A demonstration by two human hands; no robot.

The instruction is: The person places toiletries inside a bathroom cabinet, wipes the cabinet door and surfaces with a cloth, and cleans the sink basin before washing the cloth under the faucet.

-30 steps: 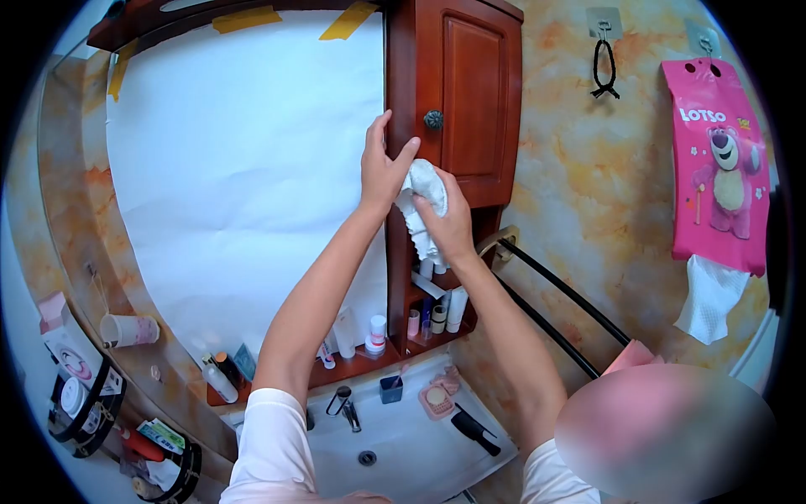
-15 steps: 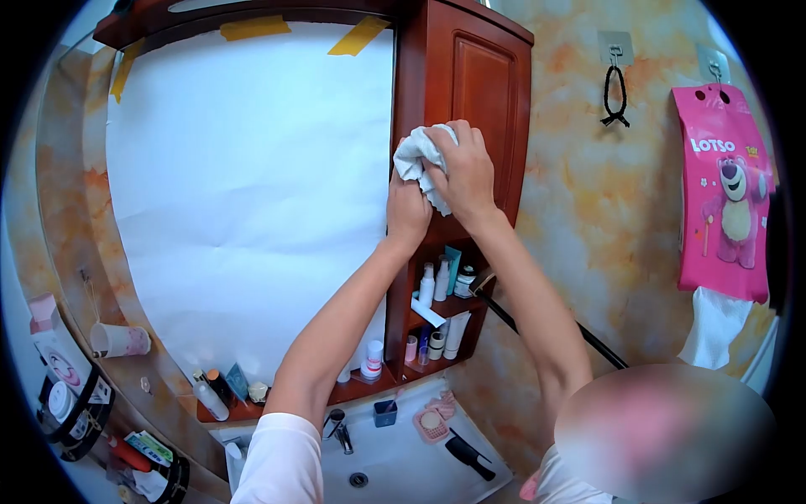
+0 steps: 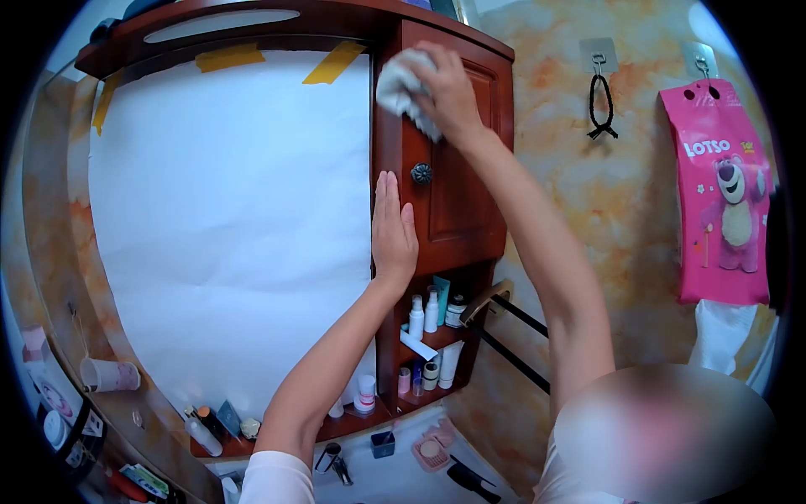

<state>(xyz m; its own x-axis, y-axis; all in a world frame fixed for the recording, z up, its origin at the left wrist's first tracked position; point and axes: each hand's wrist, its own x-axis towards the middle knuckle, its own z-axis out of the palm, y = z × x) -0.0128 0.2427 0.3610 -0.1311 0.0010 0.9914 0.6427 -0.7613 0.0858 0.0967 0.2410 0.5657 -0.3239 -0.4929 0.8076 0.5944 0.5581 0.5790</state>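
My right hand grips a crumpled white cloth and presses it against the upper left part of the reddish-brown wooden cabinet door. Below the cloth, a dark round knob shows on the door. Lower down, my left hand lies flat along the cabinet's left side, fingers stretched upward and holding nothing. Just left of that hand is a large white sheet in a dark frame, with yellow tape along its top.
Open shelves under the door hold several bottles and tubes. A black rail juts from the wall at right. Farther right hangs a pink tissue pack. Below is a white sink with a black comb; cups and bottles stand at left.
My right hand has carried the cloth upward along the door, uncovering the knob. My left hand has come away from the cloth and now lies flat on the cabinet side.
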